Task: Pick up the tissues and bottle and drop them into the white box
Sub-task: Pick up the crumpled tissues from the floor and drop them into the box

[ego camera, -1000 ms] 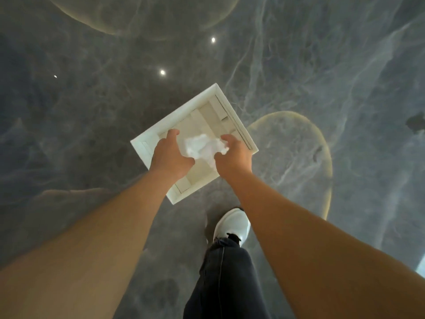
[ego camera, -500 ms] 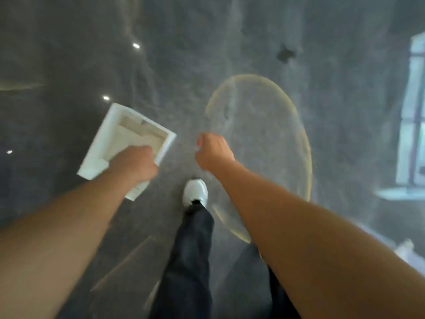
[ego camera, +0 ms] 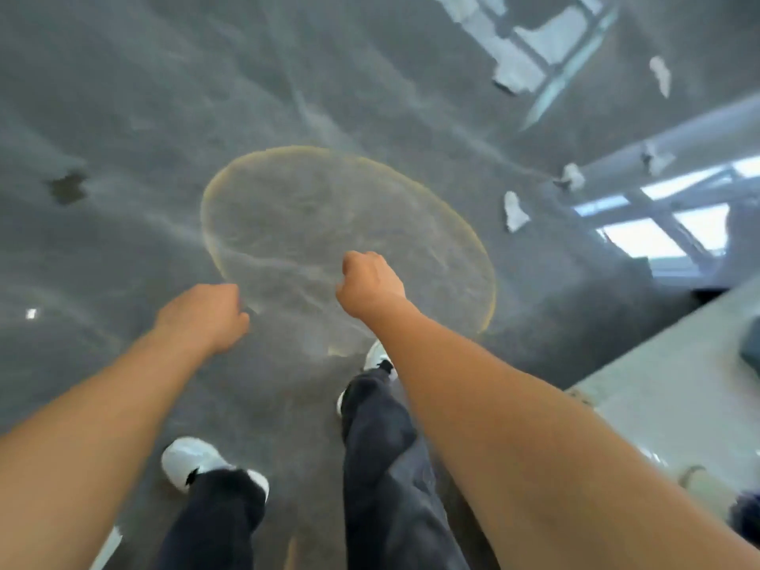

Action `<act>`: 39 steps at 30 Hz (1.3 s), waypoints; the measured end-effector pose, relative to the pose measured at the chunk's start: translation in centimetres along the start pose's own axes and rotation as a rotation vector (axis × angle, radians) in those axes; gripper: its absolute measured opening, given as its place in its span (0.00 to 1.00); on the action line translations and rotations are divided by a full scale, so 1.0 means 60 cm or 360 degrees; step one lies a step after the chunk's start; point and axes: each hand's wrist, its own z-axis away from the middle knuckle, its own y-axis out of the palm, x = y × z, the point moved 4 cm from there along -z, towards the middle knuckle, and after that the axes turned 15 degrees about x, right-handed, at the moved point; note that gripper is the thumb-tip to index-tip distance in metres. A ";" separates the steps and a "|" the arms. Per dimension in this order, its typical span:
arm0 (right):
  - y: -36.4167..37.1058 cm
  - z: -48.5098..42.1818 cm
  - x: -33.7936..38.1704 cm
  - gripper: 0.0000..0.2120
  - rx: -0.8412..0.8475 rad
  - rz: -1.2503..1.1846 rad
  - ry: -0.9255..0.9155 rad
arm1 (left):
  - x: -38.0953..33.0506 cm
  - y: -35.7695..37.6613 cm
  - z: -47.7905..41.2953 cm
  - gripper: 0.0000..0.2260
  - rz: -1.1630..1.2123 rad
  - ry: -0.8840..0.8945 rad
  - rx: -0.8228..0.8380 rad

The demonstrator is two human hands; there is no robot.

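Head view: crumpled tissues point(ego camera: 515, 211) (glossy marbled floor point(ego camera: 164, 117))

Glossy grey marbled floor point(ego camera: 123, 117) with scattered white tissues point(ego camera: 515, 211) and gold-edged oval inlay point(ego camera: 329, 224).

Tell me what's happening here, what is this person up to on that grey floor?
A person is walking across a grey marbled floor, seen from a head camera looking down. Both hands are empty: the left hand and the right hand are loosely curled, holding nothing. Several crumpled white tissues lie on the floor ahead to the right, not yet collected. The white box is not in view, and no bottle can be made out in this blurred frame.
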 end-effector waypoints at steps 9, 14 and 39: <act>-0.234 0.103 -0.545 0.11 -0.0372 -0.0528 0.0540 | -0.619 -0.076 -0.081 0.04 -0.0467 0.0621 0.0205; -0.223 0.154 -0.708 0.12 -0.0346 -0.0780 0.0828 | -0.835 -0.077 -0.063 0.05 -0.0816 0.0908 0.0249; -0.660 -0.318 -0.987 0.15 -0.0272 -0.1165 0.0591 | -1.251 -0.245 -0.438 0.10 -0.0570 0.0507 0.0500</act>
